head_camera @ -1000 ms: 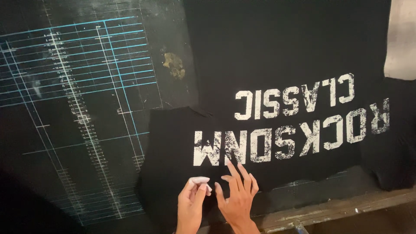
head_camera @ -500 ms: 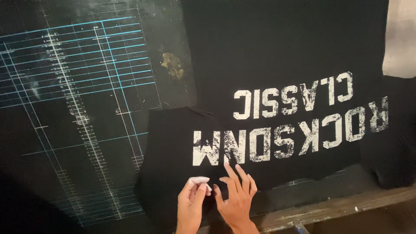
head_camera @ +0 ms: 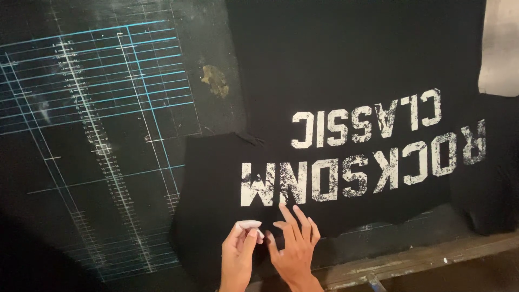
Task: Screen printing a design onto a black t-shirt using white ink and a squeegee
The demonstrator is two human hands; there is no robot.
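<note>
Dark cutting table (head_camera: 108,227) carries pale blue and white grid lines from 9 to 11 o'clock, with a worn yellowish patch (head_camera: 215,80) near 12. Black fabric panel (head_camera: 346,70) with cracked white block print lies flat, centre to 3 o'clock. Left hand (head_camera: 239,254) at 6 pinches a white chalk piece (head_camera: 250,224) at the panel's lower edge. Right hand (head_camera: 294,246) beside it, fingers spread flat on the cloth. Wrists cut off. Wooden table edge (head_camera: 432,259) at 5.

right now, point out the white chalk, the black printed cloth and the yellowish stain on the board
white chalk (head_camera: 250,224), head view, on its middle
black printed cloth (head_camera: 216,178), head view, on a bare part left of the print
yellowish stain (head_camera: 215,80), head view, on its centre
</note>
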